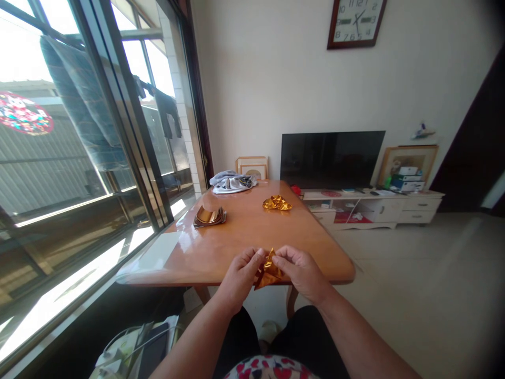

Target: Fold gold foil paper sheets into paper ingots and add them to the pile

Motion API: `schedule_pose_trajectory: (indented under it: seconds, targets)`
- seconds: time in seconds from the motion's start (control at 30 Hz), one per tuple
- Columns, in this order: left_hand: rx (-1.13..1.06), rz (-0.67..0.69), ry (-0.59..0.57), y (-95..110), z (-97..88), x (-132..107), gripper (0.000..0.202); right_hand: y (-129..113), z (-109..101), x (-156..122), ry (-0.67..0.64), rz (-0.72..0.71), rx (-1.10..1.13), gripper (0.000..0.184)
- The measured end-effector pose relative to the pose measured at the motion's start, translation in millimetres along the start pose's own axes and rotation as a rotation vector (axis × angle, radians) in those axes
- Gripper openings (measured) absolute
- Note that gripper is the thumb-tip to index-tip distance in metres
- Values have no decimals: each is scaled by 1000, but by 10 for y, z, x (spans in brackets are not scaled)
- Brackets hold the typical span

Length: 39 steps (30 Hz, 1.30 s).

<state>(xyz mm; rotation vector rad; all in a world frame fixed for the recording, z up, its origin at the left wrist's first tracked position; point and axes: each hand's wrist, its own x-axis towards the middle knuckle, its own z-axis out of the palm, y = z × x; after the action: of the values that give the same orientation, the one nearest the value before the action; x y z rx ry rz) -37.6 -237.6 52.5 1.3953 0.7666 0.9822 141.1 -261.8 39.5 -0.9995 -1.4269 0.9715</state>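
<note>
Gold foil [269, 272] gripped over the near edge of the bench [236, 237];
Left hand [239, 279] and right hand [302, 273] both pinched it, apparently folded; a second foil piece [277, 203] lay beyond.

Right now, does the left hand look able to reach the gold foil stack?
Probably yes: nothing stands between the left hand and the gold foil stack on the wooden table, though it now pinches folded gold foil.

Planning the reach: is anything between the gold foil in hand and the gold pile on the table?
Nothing visible: only the wooden tabletop lies between the gold foil piece and the folded gold foil pile.
</note>
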Motion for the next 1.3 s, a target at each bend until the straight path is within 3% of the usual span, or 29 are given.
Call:
schedule_pose_trajectory:
  seconds: [0.13, 0.27, 0.4, 0.83, 1.1, 1.3]
  targets:
    - [-44, 23, 27, -50, -57, -47, 45, -36, -9, 16, 141, -33, 77, 30]
    - [-78, 25, -7, -95, -53, -97, 37, -22, 27, 41, 254, -54, 134, 31]
    - [-153, 19, 29, -101, 12, -117, 35, -20, 75, 42, 314, -34, 146, 31]
    - [-305, 42, 174, -114, 68, -76, 32, -95, 191, -26, 249, -57, 174, 24]
    - [-556, -55, 130, -33, 63, -120, 31, -35, 187, -28, 269, -47, 122, 28]
    - [-611, -72, 70, -17, 0, -125, 33, 13, 197, -29, 264, -4, 175, 30]
